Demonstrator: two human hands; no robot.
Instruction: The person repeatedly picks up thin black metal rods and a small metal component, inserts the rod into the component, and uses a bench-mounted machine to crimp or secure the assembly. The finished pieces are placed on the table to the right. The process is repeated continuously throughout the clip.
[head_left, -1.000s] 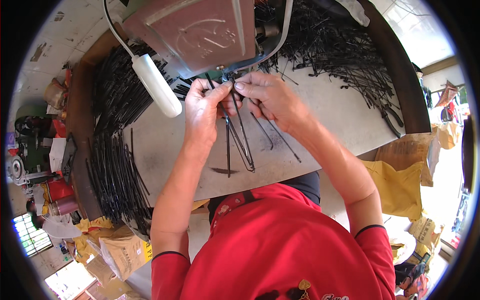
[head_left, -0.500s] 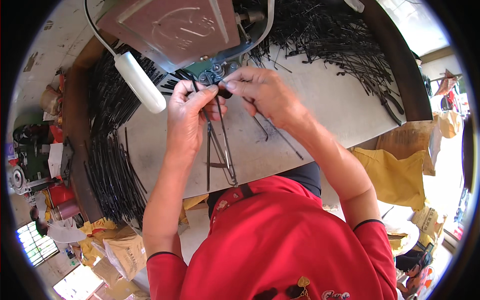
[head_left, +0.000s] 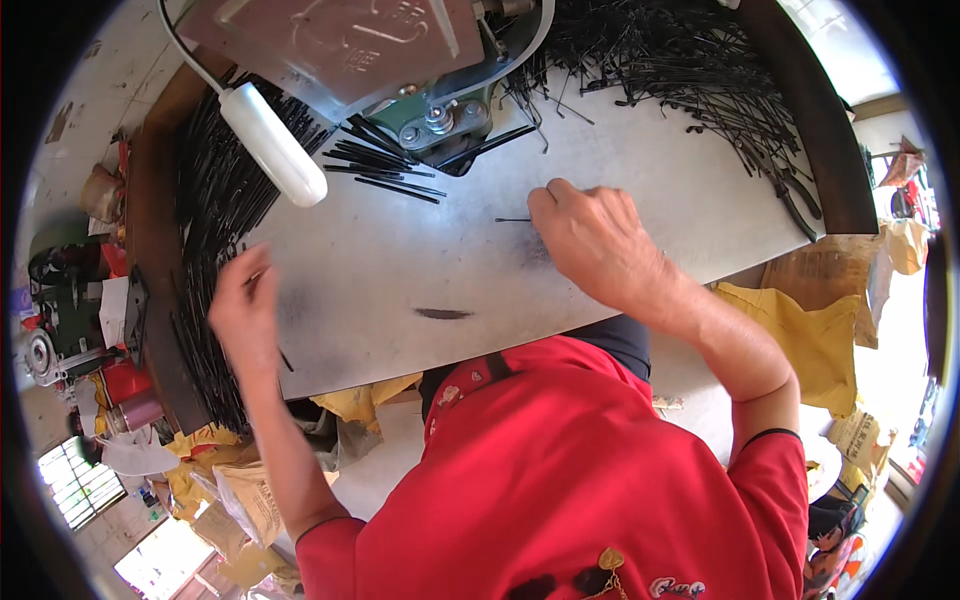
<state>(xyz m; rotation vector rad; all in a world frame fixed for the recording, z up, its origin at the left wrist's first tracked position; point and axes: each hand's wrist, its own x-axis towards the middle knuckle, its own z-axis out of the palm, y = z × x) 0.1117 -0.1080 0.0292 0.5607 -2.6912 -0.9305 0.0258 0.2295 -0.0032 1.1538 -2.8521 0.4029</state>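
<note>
Over the left edge of the worktop, my left hand is beside a long pile of straight black rods. Its fingers curl but are smeared by motion, so what they hold, if anything, is unclear. My right hand is right of the middle with its fingers closed. From its fingertips a short length of thin dark rod sticks out to the left; the rest is hidden by the hand. Ahead stands a green machine with a reddish-brown cover, and several short black rods lie at its base.
A white tube lamp hangs at the machine's left. Tangled black rods heap along the back right, and dark-handled pliers lie at the right edge. A brown raised rim borders the grey worktop. Yellow sacks stand beyond it.
My hands have parted from together in front of the machine. The left moved left to the rod pile, the right moved right and nearer. The long rods hanging from them no longer show there.
</note>
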